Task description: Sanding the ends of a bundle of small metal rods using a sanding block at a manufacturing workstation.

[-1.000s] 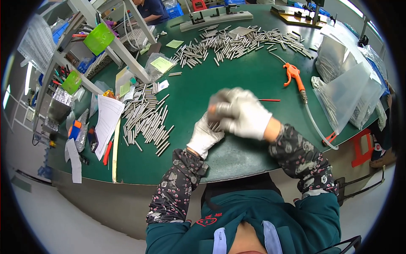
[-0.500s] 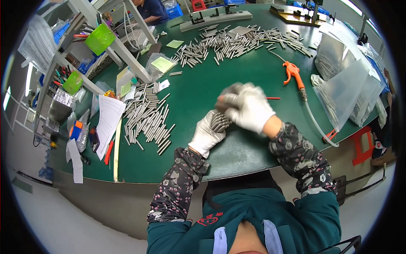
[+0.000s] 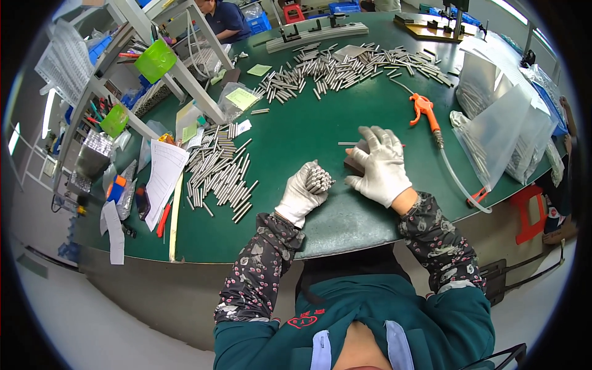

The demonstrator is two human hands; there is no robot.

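My left hand (image 3: 300, 196), in a white glove, grips a bundle of short metal rods (image 3: 319, 179) held end-up above the green table (image 3: 296, 129). My right hand (image 3: 381, 165), also gloved, lies flat with fingers spread on a small brown block (image 3: 353, 163) on the table, just right of the bundle. A single thin rod (image 3: 347, 143) lies beyond its fingertips.
A pile of metal rods (image 3: 219, 172) lies at the left, a bigger heap (image 3: 345, 68) at the far side. An orange air gun (image 3: 425, 111) with a hose and clear plastic bags (image 3: 499, 129) are at the right. Papers (image 3: 161, 176) and a shelf frame (image 3: 123, 68) stand left. Another person (image 3: 225, 18) sits beyond.
My right hand has come off the bundle and moved right, spreading flat on the brown block. My left hand still holds the rods, now uncovered.
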